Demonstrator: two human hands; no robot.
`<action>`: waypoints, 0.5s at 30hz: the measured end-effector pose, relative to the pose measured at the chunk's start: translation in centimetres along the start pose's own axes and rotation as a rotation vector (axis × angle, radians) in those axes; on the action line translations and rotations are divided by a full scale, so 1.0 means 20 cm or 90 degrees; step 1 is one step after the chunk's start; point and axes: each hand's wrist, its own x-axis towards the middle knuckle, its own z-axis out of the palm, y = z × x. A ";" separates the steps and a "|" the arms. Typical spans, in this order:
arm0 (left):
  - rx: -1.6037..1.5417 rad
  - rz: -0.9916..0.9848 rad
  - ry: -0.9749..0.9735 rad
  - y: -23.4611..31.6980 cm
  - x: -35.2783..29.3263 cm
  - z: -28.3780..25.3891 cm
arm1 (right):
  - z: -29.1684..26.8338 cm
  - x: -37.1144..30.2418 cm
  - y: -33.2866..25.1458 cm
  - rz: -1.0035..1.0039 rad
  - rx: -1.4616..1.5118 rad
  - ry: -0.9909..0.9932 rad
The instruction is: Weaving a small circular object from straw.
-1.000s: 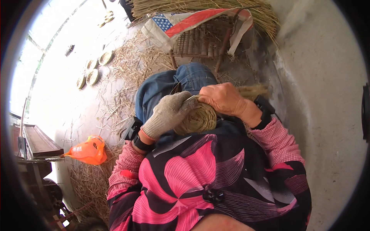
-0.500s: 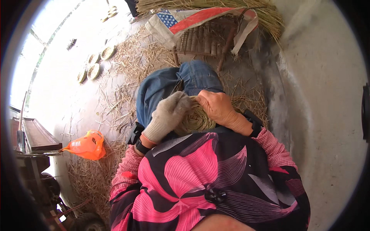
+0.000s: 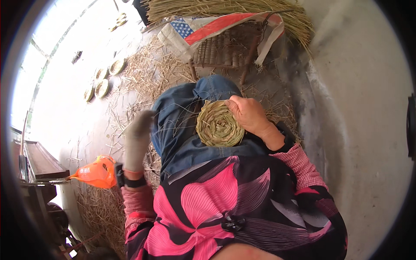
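A round coil of plaited straw point(image 3: 220, 123) lies over my lap on the blue jeans, its spiral face turned up. My bare right hand point(image 3: 251, 115) grips its upper right edge, thumb on top and fingers underneath, out of sight. Out to the left of my knees is my left hand point(image 3: 139, 130) in a pale knitted glove, blurred by motion with its fingers drawn together. Fine pale thread point(image 3: 175, 108) runs in loose loops from the coil across the jeans toward that glove; the fingertips are too smeared to show a needle.
A low slatted chair point(image 3: 221, 54) draped with a printed sack point(image 3: 208, 30) stands ahead, with a straw bundle point(image 3: 234, 8) behind it. Several round straw pieces point(image 3: 102, 88) lie at the far left. An orange bag point(image 3: 97, 172) sits at left, and a wall point(image 3: 359, 130) rises at right.
My left hand has left the coil and swung out to the left, the thread trailing between. My right hand keeps its hold, and the coil's face now shows fully.
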 end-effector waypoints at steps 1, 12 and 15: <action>0.128 0.121 -0.042 0.01 -0.02 0.09 | 0.01 0.02 -0.04 -0.009 0.004 -0.011; 0.546 0.302 -0.219 0.45 0.02 0.32 | -0.04 0.01 -0.10 0.015 -0.068 -0.046; 0.530 0.292 -0.221 0.45 0.02 0.33 | -0.03 0.00 -0.10 0.017 -0.077 -0.051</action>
